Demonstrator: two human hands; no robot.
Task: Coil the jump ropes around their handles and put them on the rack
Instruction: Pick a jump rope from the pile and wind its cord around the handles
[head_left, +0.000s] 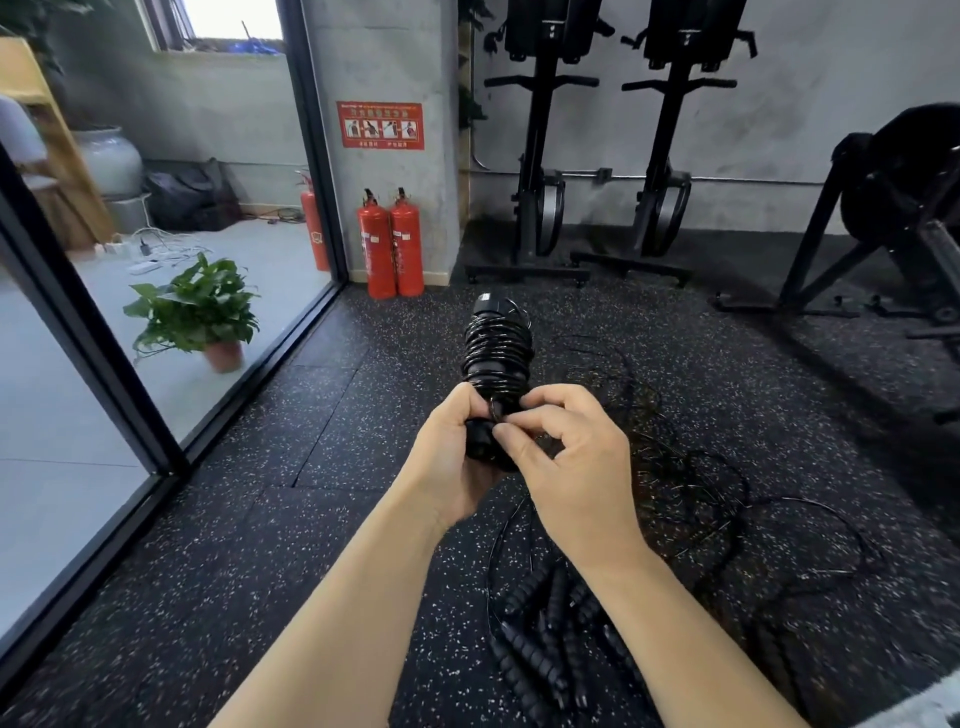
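One coiled jump rope was held up in front of the body, above the speckled rubber floor, with its black cord wound in close turns round the paired handles almost from top to bottom. The lower end of the handles was gripped by the left hand, whose fingers were curled round it. The last bit of cord was pinched at the foot of the coil between the thumb and forefinger of the right hand, the other fingers being loosely bent and holding nothing; whether the end was being tucked under a turn could not be told. This rope was therefore judged to be nearly finished in its winding, with only the securing of the tail left before it could be carried off. Much of the task was judged to be undone: a tangle of loose ropes was spread over the floor to the right, and several ribbed handles were seen heaped below the forearms, none of them wrapped. No rack could be made out with certainty, and no rope was seen stored anywhere, so the putting away was taken as not begun. Two fire extinguishers and a potted plant were noted further off, well apart from the work.
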